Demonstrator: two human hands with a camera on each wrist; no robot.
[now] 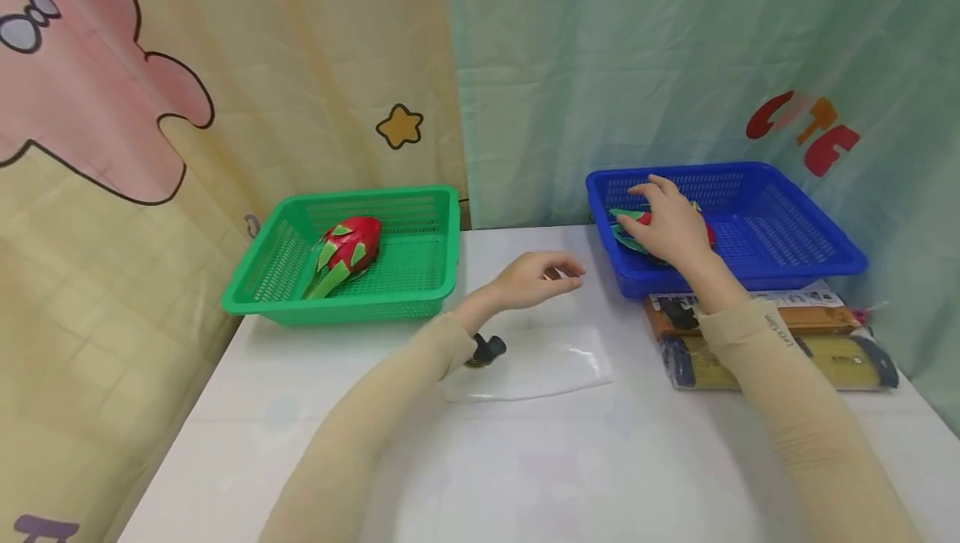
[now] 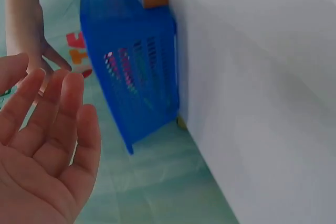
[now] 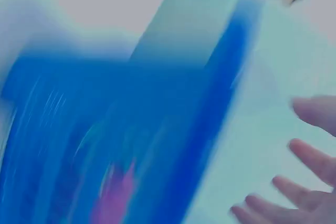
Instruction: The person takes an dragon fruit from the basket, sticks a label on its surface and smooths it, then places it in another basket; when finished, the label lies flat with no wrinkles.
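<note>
My right hand [image 1: 667, 222] hovers over the left part of a blue basket [image 1: 795, 263], its fingers spread and nothing held. Beneath it lies a red dragon fruit [image 1: 632, 238] with green scales, partly hidden by the hand. The right wrist view is blurred; the fruit shows as a pink patch [image 3: 115, 198] beside the spread fingers [image 3: 304, 161]. Left of that basket my left hand [image 1: 536, 280] hangs above the white table, fingers loosely bent and holding nothing. Below it a clear plastic bag [image 1: 555, 368] lies flat.
A green basket [image 1: 420, 309] at the back left holds another dragon fruit [image 1: 352, 247]. In front of the blue basket lie a brown box [image 1: 810, 320] and a yellow package [image 1: 840, 362]. Patterned curtains [image 1: 540, 93] hang behind the table [image 1: 585, 460].
</note>
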